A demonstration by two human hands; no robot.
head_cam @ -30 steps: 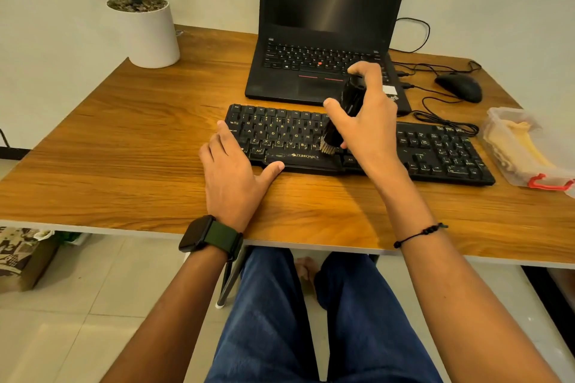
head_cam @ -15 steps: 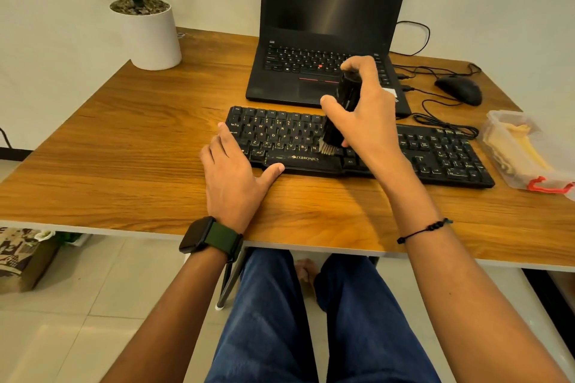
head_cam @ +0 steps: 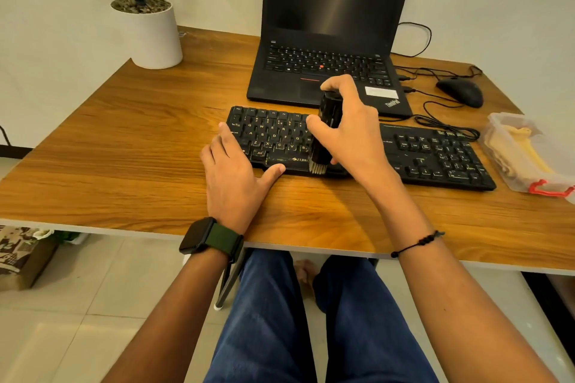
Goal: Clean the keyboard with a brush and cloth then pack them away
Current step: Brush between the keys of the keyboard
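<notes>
A black keyboard (head_cam: 435,155) lies across the wooden desk (head_cam: 124,149) in front of me. My right hand (head_cam: 348,134) grips a black brush (head_cam: 326,121) upright, its pale bristles touching the keyboard's front edge near the space bar. My left hand (head_cam: 236,174) rests flat on the desk, fingers straight over the keyboard's left end and thumb along its front edge. A yellow cloth (head_cam: 525,146) sits inside a clear plastic box (head_cam: 497,134) at the right.
An open black laptop (head_cam: 326,40) stands behind the keyboard. A black mouse (head_cam: 460,92) and its cables lie at the back right. A white plant pot (head_cam: 149,34) stands at the back left corner. My legs show below the desk's front edge.
My right hand has drawn the brush down toward me, from the middle key rows to the keyboard's front edge. My left hand has stayed in place.
</notes>
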